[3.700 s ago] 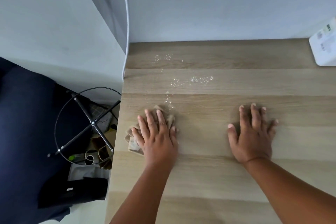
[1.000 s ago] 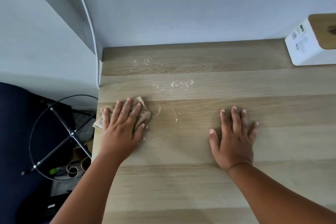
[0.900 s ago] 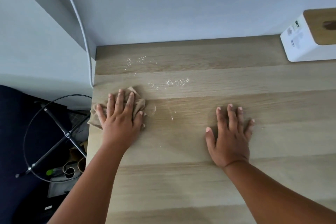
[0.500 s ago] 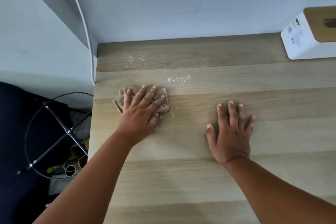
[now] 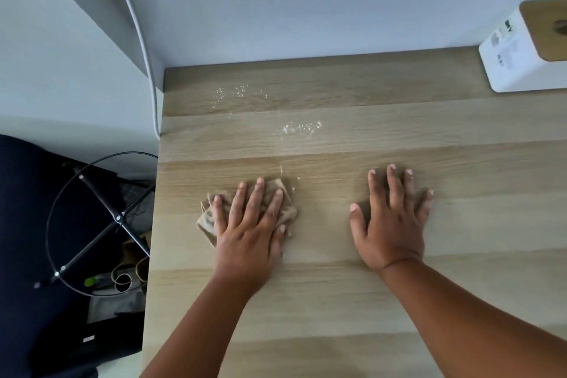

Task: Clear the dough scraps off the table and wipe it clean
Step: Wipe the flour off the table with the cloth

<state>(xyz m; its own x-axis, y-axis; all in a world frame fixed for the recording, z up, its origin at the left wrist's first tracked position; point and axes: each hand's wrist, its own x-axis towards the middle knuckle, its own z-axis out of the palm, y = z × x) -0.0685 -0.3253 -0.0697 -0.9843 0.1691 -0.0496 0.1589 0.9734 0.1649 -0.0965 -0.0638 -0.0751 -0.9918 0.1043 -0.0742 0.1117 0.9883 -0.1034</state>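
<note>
The cloth (image 5: 245, 213) is pressed flat on the table (image 5: 337, 301) under the spread left hand (image 5: 250, 233); the right hand (image 5: 391, 224) lies flat, empty. Crumbs (image 5: 302, 129) beyond the left fingertips could be smeared or swept off the nearby left edge.

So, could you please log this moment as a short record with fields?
surface: wooden table
left hand: flat, pressing a tan cloth on the table
right hand: flat on bare wood, fingers spread, holding nothing
residue: two patches of white crumbs beyond the cloth, one nearer the wall
other: white box at the far right corner
status: wiping unfinished
</note>
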